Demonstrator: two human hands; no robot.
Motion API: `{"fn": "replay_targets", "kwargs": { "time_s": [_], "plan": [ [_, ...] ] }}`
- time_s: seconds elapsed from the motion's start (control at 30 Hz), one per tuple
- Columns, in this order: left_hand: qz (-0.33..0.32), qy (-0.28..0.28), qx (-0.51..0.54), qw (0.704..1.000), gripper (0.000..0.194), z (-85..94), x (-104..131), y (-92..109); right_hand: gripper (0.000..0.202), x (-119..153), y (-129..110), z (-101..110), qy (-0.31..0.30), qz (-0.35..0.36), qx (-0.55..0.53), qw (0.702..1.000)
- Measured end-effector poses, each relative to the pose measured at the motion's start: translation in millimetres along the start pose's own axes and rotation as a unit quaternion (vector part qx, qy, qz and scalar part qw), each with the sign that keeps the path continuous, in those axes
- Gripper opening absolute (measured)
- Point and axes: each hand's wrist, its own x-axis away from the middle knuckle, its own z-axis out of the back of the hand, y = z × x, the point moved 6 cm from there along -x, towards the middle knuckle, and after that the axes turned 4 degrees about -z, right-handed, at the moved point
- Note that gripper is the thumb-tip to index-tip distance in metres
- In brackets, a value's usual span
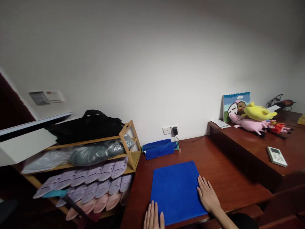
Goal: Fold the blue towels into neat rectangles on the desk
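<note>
A blue cloth point(177, 192) lies spread flat on the reddish-brown wooden desk point(226, 183). At its lower left edge rests my left hand point(153, 218), fingers stretched out and thumb apart, partly cut off by the bottom of the view. My right hand point(207, 194) lies flat along the right edge of the cloth, its fingers extended over the border between cloth and desk. Neither hand grips anything. Against the wall behind sits a folded blue cloth point(159, 149) with a green-edged piece under it.
To the left stands a wooden rack point(133, 152) with several slippers point(92, 175) and a black bag point(88, 127) on top. A black plug point(175, 131) trails a cable. On the raised right surface are plush toys point(258, 113), a dog picture point(236, 106) and a white remote point(276, 156).
</note>
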Motion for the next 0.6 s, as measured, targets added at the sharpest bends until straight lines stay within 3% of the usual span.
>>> {"fn": "replay_targets", "kwargs": {
  "time_s": [0.07,0.13,0.23,0.33,0.4,0.47,0.6],
  "plan": [
    [-0.024,-0.022,0.03,0.999,0.066,3.1,-31,32,0.07,2,-2,6,-0.005,-0.001,0.001,1.0],
    [-0.065,-0.091,0.069,0.991,0.059,-5.0,-65,79,0.07,3,-5,11,-0.011,-0.002,0.004,1.0],
    [-0.142,-0.203,0.118,0.962,0.055,-31.6,-102,155,0.069,4,-5,13,-0.022,-0.001,0.021,1.0],
    [-0.183,-0.284,0.144,0.93,0.057,-63.2,-111,201,0.067,3,-5,8,-0.027,0.017,0.035,0.999],
    [-0.178,-0.324,0.141,0.919,0.06,-81.4,-106,203,0.066,2,-4,7,-0.016,0.025,0.026,0.999],
    [-0.153,-0.343,0.123,0.919,0.064,-91.7,-101,184,0.066,1,-3,7,0.0,0.022,0.011,1.0],
    [-0.074,-0.345,0.059,0.934,0.07,-85.1,-98,103,0.068,2,-3,10,0.007,0.009,0.005,1.0]
  ]
}}
